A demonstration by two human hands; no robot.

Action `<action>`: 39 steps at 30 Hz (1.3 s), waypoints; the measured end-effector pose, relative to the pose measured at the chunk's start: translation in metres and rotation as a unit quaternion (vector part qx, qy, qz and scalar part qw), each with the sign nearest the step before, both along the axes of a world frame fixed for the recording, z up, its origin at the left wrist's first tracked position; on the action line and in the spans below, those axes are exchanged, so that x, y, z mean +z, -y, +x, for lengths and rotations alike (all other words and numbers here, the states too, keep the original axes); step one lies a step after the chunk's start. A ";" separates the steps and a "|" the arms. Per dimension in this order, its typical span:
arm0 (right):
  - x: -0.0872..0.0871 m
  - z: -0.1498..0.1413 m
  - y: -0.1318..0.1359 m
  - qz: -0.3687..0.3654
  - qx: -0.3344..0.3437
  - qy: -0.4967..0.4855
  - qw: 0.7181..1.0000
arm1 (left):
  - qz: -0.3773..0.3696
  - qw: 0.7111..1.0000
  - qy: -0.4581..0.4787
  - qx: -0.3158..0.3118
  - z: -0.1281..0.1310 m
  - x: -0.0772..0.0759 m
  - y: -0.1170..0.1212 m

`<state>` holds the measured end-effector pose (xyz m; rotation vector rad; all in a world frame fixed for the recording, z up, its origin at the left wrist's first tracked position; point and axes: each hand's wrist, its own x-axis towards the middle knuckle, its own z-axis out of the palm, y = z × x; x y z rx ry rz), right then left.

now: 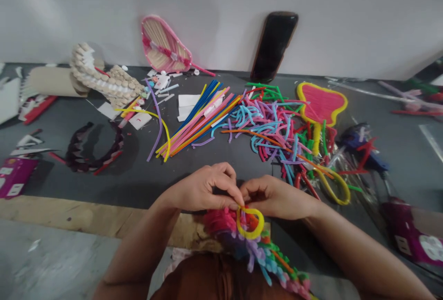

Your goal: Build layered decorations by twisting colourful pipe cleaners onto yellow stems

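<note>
At the near edge of a dark table [138, 187], a left hand pinches a small yellow loop

Low over the tabletop, the left hand [204, 187] presses thumb and forefinger together on the top of the yellow loop [249, 235], a bent fuzzy stem. Beside it, the right hand [275, 196] is curled inward with its fingertips close to the same spot; whether it grips the stem too, I cannot tell. The loop sits against a multicoloured fuzzy strip [254, 248], which runs from pink and red under the left hand down toward the person's body, through purple, blue and green.

Beyond the hands lies a bundle of straight fuzzy stems [202, 127], its right end meeting a tangled pile of short cut stems [256, 115]. Just right of the pile is a red panel [321, 104] edged in yellow, with a yellow handle, and nearer the person a larger yellow ring [342, 198]. A blue glue gun [362, 143] lies farther right. Against the pale wall [221, 4] lean a phone [275, 44] and a pink-rimmed fan [166, 44]. On the left, a dark headband [74, 152] lies in front of a pale, knobbly piece [124, 83] and near a purple box [20, 175]
</note>
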<state>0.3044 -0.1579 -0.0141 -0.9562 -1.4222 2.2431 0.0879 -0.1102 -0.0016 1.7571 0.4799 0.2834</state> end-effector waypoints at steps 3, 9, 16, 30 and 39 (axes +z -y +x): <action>-0.005 -0.001 0.002 0.001 0.010 -0.024 1.000 | 0.029 0.999 0.021 -0.010 0.001 0.000 -0.001; -0.011 -0.001 0.004 -0.057 -0.013 -0.105 0.993 | 0.046 0.998 0.047 -0.021 0.002 0.002 -0.003; -0.015 0.005 -0.004 -0.122 0.013 -0.159 0.980 | 0.050 0.997 0.053 -0.035 0.002 0.002 -0.003; -0.014 0.000 -0.001 -0.100 0.068 -0.063 0.991 | 0.019 0.999 0.037 -0.020 0.004 -0.004 -0.001; -0.004 0.000 -0.008 0.030 0.007 0.067 0.997 | 0.011 0.999 0.029 -0.029 0.006 -0.004 0.001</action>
